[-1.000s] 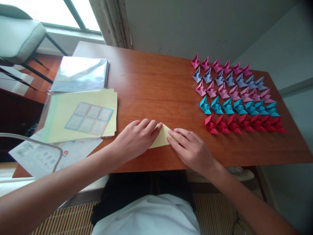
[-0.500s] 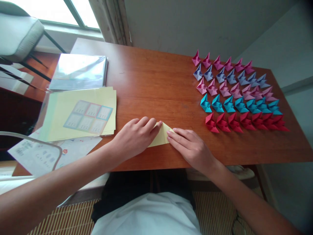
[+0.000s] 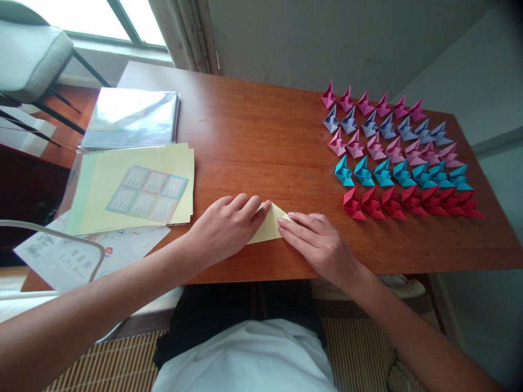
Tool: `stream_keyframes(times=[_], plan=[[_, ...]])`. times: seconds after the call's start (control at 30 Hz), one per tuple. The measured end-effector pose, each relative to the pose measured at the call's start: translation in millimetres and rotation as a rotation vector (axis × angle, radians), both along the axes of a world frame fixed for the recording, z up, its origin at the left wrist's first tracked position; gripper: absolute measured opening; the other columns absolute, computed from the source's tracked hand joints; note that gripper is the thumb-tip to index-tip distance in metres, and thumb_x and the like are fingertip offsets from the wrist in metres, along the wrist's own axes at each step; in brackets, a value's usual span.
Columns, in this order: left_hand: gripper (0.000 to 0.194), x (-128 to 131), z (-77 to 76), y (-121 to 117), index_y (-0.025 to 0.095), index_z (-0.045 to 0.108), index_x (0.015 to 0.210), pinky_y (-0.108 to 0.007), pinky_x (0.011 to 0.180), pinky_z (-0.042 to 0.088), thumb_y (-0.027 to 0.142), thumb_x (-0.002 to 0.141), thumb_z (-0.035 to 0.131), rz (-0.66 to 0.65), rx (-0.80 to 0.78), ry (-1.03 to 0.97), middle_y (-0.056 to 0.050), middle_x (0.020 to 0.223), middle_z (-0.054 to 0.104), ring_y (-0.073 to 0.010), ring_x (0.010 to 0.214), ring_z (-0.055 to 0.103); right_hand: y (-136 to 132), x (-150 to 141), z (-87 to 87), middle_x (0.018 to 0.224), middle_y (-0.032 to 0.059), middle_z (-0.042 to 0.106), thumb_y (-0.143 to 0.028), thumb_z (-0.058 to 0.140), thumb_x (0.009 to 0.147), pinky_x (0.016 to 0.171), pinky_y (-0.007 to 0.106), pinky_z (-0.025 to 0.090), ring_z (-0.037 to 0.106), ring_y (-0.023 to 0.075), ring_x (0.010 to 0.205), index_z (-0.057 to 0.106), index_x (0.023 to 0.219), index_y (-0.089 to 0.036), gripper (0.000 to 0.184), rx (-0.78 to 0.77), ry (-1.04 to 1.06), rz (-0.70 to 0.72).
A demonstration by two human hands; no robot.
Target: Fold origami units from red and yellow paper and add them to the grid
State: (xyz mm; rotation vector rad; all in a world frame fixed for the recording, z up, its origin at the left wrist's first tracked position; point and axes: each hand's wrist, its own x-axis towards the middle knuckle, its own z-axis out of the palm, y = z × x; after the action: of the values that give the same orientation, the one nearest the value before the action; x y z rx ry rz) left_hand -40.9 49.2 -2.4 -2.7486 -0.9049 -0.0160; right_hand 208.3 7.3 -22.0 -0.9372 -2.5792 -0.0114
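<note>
A folded piece of yellow origami paper lies on the table near its front edge, its peak pointing away from me and a crease running down its middle. My left hand covers the left part, fingers curled and closed on the paper, with the index fingertip by the peak. On the right side, my right hand presses the sloping edge, its fingers together and closed on the paper. Both hands hide the paper's outer corners.
Several rows of folded paper figures stand at the right, including red ones and turquoise ones. At the left lie yellow sheets, a clear plastic-wrapped pack and a printed white sheet. A pale cable crosses there.
Barely anything differs. My right fingertips have shifted very slightly left on the paper, while my left hand stays in place.
</note>
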Motion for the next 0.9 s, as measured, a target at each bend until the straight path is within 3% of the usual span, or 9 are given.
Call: stream_keyframes(times=[0.9], plan=[[0.036,0.8,2.0,-0.6,0.014,0.059,0.134,-0.034,0.064,0.044,0.016,0.099,0.049,0.039,-0.032,-0.018,-0.008,0.098,0.065,-0.0216,0.084,0.06,1.4,3.9,-6.3,0.136,0.0056,0.067,-0.011,0.057,0.099,0.099,0.043,0.052,0.06,0.0276,0.127,0.068,0.125,-0.015,0.028,-0.067,0.032,0.015]])
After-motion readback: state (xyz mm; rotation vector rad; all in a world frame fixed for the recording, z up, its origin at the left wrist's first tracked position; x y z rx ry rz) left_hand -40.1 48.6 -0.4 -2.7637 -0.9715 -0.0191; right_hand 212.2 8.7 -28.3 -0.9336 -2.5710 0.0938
